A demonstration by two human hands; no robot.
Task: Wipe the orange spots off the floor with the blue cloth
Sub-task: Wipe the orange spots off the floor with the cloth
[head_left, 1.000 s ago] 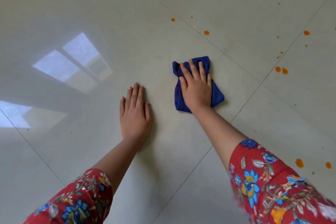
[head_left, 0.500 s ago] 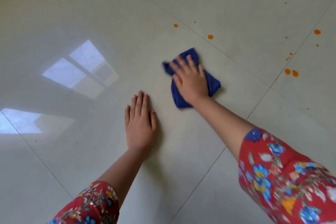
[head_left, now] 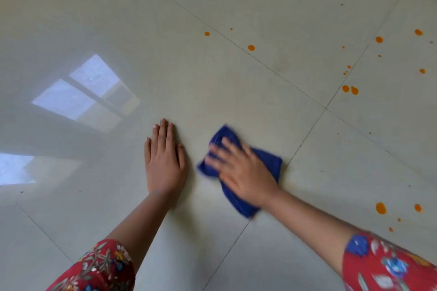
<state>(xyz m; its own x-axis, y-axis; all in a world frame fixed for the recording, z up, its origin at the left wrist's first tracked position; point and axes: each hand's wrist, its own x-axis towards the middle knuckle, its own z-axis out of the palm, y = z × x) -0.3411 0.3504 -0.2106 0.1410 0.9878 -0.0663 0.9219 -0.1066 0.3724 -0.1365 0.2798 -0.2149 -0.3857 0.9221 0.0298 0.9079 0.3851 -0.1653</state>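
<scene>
Right hand fingers spread, pressing one blue cloth; left hand fingers together, flat on floor; roughly twenty orange spots.

Glossy tiled floor; soft blue cloth

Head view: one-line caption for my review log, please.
Right hand presses a blue cloth on the tiled floor beside the flat left hand; orange spots lie unwiped ahead.

Blue cloth, orange spots, red floral sleeves
</scene>
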